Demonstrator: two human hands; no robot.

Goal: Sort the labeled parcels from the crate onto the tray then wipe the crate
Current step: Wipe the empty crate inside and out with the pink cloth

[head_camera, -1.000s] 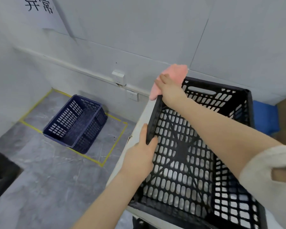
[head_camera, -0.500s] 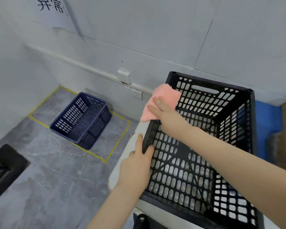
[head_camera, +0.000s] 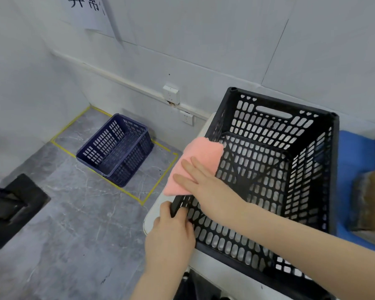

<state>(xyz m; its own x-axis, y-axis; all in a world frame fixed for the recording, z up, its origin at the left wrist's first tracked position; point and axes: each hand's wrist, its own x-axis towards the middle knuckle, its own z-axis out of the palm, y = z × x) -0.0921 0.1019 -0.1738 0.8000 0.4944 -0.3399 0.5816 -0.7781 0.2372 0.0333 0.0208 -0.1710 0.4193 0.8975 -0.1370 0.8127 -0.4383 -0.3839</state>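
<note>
On the floor at far left sits the blue basket, inside a yellow tape outline, nothing showing in it, well apart from the work. Your left hand grips the black crate by its left rim at the near corner, fingers curled over the edge. Just beyond it on the same rim, the pink cloth drapes over the edge. Your right hand lies flat on it, fingers straight and a little spread, pressing down. The rim's long axis runs away from you toward the far-left corner, so the next stroke probably follows that line. The right hand does the wiping; the left only steadies. The crate stands upright on the white worktop with no parcels visible inside, so sorting looks done and wiping is the step in hand. Right of the crate is a blue surface with a brown box, blurred; you can't tell if that's the tray.
</note>
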